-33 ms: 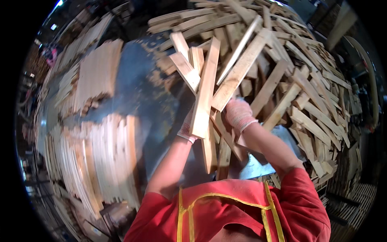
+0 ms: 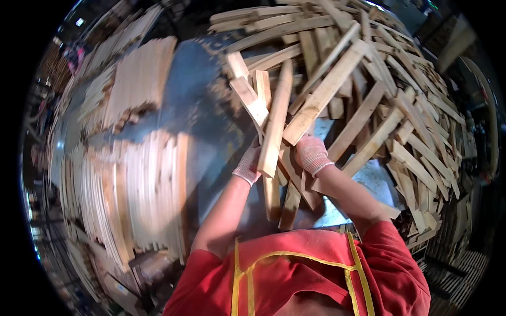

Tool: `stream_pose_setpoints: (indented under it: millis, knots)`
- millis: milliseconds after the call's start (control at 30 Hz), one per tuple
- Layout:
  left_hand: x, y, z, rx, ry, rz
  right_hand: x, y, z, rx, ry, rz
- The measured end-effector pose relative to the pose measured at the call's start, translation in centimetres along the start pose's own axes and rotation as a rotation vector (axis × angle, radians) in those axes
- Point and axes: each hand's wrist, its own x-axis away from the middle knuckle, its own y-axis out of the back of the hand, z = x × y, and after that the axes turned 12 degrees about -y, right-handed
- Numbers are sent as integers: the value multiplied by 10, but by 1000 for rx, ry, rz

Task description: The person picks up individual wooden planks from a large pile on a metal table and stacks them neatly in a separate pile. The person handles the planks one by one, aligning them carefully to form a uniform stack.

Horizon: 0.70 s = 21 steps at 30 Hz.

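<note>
Both hands wear pale, pinkish knit gloves. My left hand (image 2: 250, 162) is wrapped round the left side of a loose bunch of wooden strips, its fingers mostly hidden behind a pale strip (image 2: 276, 124) that slants up and away. Several shorter strips (image 2: 249, 101) fan out beyond that hand, and others (image 2: 272, 195) stick out toward me. On the bunch's right side, my right hand (image 2: 312, 154) is closed at the near end of a longer strip (image 2: 328, 92) pointing far right. Its fingertips are hidden by the wood.
A heaped pile of loose strips (image 2: 363, 124) spreads across the right and far side. To the left, neat rows of strips (image 2: 153, 195) and a further stack (image 2: 139, 79) lie on a dark table (image 2: 192, 79) scattered with wood chips. Bright sheet metal (image 2: 329, 216) shows near my right forearm.
The pale strip by my left hand has rolled a little, showing a narrower face. The whole scene has shifted slightly right in the picture. Both hands stay at the bunch.
</note>
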Motion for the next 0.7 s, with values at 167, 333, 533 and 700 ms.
stream_pose_setpoints:
  millis: [167,333,533,700]
  knots:
    - [81,136,2,-537,101,37,50,-90,26,-169,269,-310]
    - [119,208,12,-1149,-254,-92,18,-99,-18,-1313,-129,-74]
    - [107,73,-22,-1620,-207,-16,-74,-68,-19,-1805,-611,-125]
    - [90,145,12,-294,-278,-79,-70,-70,-13,-1883,-210,75]
